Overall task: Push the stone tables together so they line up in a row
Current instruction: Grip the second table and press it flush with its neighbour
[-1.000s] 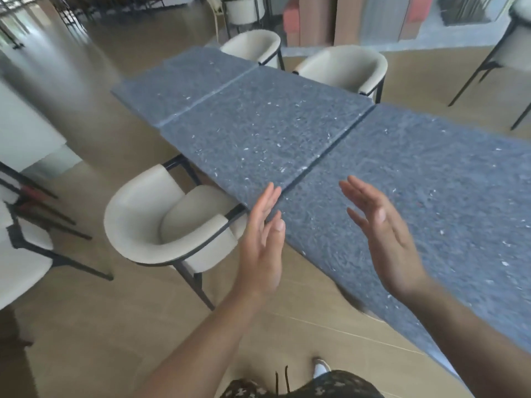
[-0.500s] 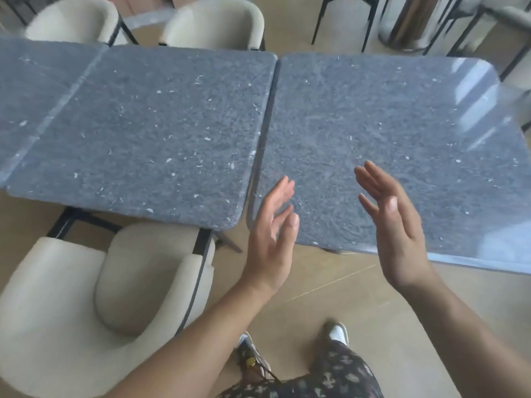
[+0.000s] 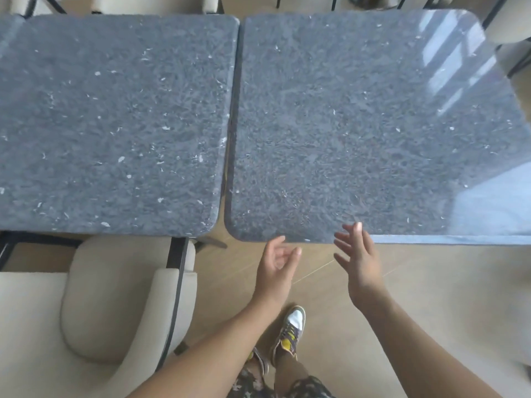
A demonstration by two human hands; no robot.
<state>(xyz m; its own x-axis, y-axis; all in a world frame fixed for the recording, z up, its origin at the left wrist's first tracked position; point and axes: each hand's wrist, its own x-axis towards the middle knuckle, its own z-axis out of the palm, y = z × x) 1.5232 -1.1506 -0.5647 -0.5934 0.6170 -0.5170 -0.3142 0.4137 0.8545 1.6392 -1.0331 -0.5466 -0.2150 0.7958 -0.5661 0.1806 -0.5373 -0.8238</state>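
The right stone table point(image 3: 359, 124) has its near edge just ahead of my hands, and neither hand grips it. My left hand point(image 3: 275, 268) hangs over the floor just short of that edge, palm turned inward, fingers loosely curled and spread, holding nothing. My right hand point(image 3: 357, 259) is beside it, open with the fingers fanned, the fingertips point(image 3: 357, 226) reaching over the table's near rim; I cannot tell whether they touch the stone. Both hands sit near the table's near-left rounded corner. To the left lies the left stone table point(image 3: 115, 119), the two slabs side by side with a narrow dark gap running between their facing edges, slightly wider toward me. Their near edges do not quite match: the right table's edge sits a little closer to me. A cream armchair point(image 3: 109, 297) is tucked under the left table's near side. Below my arms I see my sneaker point(image 3: 291, 328) on the wooden floor point(image 3: 445, 297). Window light glares across the right table's far-right part.
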